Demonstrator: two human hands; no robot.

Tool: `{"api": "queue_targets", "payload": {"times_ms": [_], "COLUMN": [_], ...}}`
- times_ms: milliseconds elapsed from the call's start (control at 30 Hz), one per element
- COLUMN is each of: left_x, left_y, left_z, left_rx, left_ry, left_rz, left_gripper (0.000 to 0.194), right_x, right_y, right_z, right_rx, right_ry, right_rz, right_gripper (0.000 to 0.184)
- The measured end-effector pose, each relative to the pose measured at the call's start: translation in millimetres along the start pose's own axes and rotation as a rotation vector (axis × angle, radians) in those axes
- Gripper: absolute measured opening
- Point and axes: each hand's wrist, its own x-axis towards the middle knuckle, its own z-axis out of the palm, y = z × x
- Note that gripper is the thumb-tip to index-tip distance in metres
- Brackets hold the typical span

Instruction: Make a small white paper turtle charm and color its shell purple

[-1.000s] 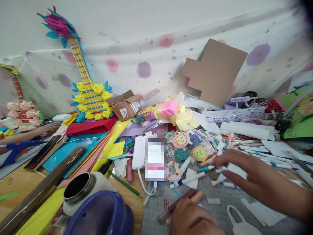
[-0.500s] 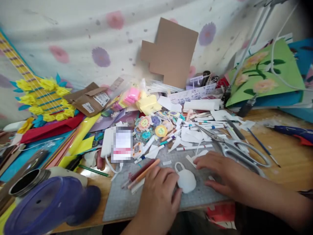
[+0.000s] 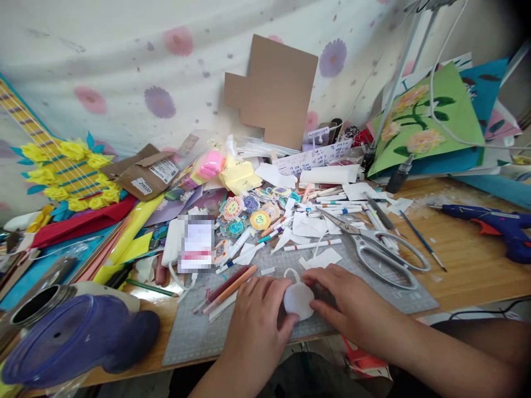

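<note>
A small white rounded piece with a thin loop at its top (image 3: pixel 298 302) is between my hands, low over the grey cutting mat (image 3: pixel 188 331). My left hand (image 3: pixel 259 309) grips its left edge, the thumb at the lower side and the fingers bent behind. On the right edge, the thumb and forefinger of my right hand (image 3: pixel 338 296) close in on it. What the piece is made of, I cannot tell. A brown and an orange pencil (image 3: pixel 230 290) lie left of my left hand. Large scissors (image 3: pixel 373 246) with grey handles rest beyond my right hand.
Paper scraps (image 3: pixel 309 225), markers (image 3: pixel 313 246) and cut-out paper flowers (image 3: pixel 260 220) crowd the middle. A phone (image 3: pixel 196 243) leans at left, near a purple-lidded jar (image 3: pixel 62 337). A blue glue gun (image 3: pixel 489 218) and a paintbrush (image 3: pixel 423 240) lie at right.
My right hand has moved left and closed onto the white piece, from which it was apart before. The view has shifted slightly to the right.
</note>
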Motion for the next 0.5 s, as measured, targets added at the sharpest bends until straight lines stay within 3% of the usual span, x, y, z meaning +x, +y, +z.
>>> {"api": "queue_targets", "payload": {"times_ms": [133,200,267,400,500], "left_x": [-4.9,-4.5,-2.3,2.4,2.9], "left_y": [2.5,5.4,9.2,15.0,15.2], "left_z": [2.5,-0.3,-4.9,-10.2,-7.7], "left_rx": [-0.086,-0.178,-0.330,-0.662,-0.835], "left_ry": [0.108,0.176,0.155,-0.122,-0.075], "left_rz": [-0.021,-0.080,-0.151,-0.284,-0.403], "left_gripper": [0.051,0.060,0.062,0.010,0.011], "right_x": [-0.3,-2.3,-5.4,-8.8,-7.7], "right_y": [-6.5,-12.6,-17.4,-10.9,7.0], "right_z": [6.9,5.6,-0.1,-24.9,-45.1], "right_rx": [0.235,0.308,0.345,0.434,0.168], "right_ry": [-0.006,0.003,0.023,0.001,-0.007], "right_rz": [0.109,0.102,0.048,-0.055,-0.067], "right_gripper": [0.049,0.047,0.046,0.036,0.013]}}
